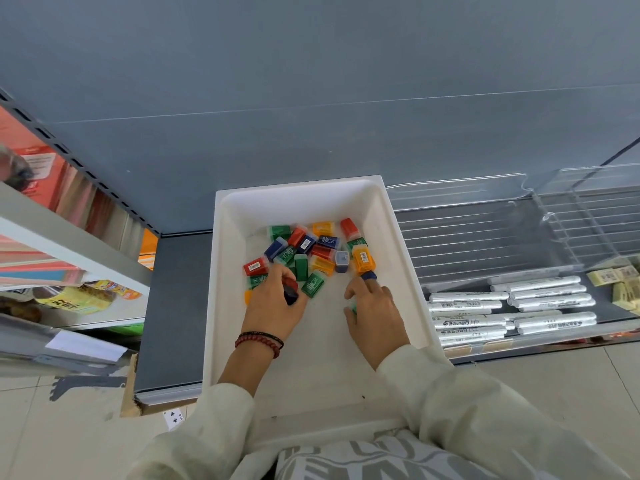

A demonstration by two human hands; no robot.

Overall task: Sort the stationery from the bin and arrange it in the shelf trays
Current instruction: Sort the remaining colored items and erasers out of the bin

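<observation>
A white bin (398,237) stands on the low shelf in front of me. In its far half lie several small plastic cases (304,249) in red, green, blue and orange. My left hand (273,303) reaches into the pile and grips a dark blue and a red case. My right hand (375,308) is in the bin to the right; it holds a green case under its fingers and a blue case (369,276) at its fingertips, next to an orange case (363,259).
Clear shelf trays (485,244) sit to the right of the bin; the near ones hold several white markers (502,310) and pale erasers (620,278). A grey shelf unit with books and packets (69,258) stands at the left. The tiled floor lies below.
</observation>
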